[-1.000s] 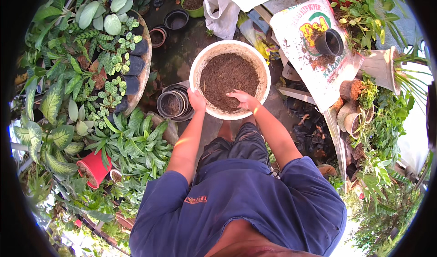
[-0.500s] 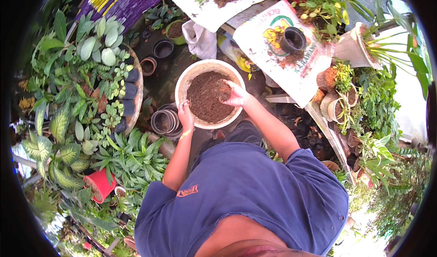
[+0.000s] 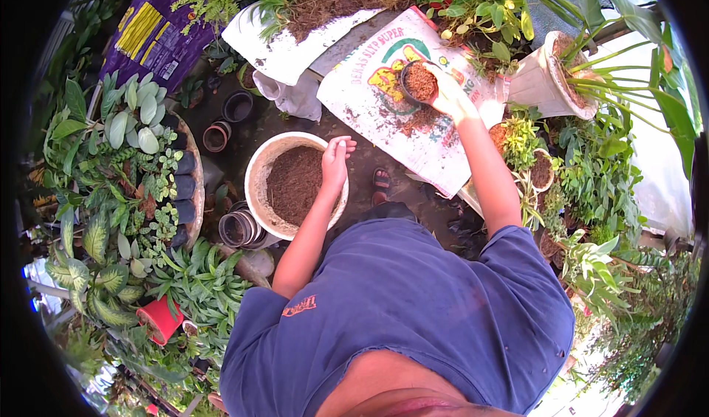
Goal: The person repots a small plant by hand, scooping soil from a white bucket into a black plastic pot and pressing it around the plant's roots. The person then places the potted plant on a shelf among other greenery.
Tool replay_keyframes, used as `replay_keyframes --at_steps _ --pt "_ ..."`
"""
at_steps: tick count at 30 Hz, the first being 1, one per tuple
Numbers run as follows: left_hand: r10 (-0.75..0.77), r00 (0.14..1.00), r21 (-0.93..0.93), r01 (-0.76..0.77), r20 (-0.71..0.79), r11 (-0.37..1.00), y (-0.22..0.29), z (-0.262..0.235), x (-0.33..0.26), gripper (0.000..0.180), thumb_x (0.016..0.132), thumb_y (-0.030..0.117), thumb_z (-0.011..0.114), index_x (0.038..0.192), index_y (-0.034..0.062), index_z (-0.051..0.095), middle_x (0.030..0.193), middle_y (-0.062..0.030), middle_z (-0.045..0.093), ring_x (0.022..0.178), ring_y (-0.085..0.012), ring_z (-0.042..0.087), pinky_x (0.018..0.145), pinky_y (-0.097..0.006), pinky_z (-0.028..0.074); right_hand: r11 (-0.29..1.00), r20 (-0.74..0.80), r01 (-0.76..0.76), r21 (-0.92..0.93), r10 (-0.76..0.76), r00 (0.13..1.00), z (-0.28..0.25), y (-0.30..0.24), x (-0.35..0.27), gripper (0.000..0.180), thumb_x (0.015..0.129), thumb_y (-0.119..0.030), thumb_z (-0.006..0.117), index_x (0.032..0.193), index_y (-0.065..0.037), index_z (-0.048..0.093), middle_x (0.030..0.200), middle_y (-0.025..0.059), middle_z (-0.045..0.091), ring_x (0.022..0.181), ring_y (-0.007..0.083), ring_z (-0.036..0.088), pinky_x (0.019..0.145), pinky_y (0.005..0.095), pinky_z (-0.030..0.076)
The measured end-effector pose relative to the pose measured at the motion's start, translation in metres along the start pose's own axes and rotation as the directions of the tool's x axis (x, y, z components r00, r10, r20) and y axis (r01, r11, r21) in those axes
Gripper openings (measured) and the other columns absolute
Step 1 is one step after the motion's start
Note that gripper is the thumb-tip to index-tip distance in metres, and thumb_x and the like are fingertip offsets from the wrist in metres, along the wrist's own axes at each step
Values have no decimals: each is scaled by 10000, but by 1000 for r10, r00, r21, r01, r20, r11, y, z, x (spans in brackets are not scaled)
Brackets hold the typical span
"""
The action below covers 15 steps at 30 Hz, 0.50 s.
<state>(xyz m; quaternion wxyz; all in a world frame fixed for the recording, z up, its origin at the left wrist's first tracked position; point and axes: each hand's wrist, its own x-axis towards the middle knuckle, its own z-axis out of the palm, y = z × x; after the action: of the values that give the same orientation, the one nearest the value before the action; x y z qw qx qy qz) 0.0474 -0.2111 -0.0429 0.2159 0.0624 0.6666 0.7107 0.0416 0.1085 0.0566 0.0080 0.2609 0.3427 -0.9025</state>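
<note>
The right hand (image 3: 448, 92) holds a small black pot (image 3: 419, 82) of soil, fingers wrapped around its rim, above a printed sack (image 3: 413, 133); the left hand (image 3: 334, 162), fingers loosely curled and holding nothing, hovers over the big soil-filled bowl (image 3: 260, 173) on the ground

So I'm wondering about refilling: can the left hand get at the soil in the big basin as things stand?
Probably yes: the left hand hovers over the basin rim, and the soil lies open just below it, nothing between.
</note>
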Motion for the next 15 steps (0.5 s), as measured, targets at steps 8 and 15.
replay_keyframes --at_steps 8,15 --pt "-28 999 54 30 -35 998 4 40 14 263 1003 239 442 1100 45 592 972 -56 665 876 -114 599 770 -256 452 -75 119 98 -992 -388 914 -90 -4 89 395 840 -259 631 1175 -49 620 1136 178 644 1043 288 619 893 377 473" --pt "-62 991 115 76 -123 990 3 39 12 262 1004 231 437 1101 45 594 978 -62 669 864 -119 609 758 -259 464 -273 87 111 -956 98 991 -102 21 118 336 809 -163 536 1115 -86 653 1079 193 649 1018 329 622 894 382 476"
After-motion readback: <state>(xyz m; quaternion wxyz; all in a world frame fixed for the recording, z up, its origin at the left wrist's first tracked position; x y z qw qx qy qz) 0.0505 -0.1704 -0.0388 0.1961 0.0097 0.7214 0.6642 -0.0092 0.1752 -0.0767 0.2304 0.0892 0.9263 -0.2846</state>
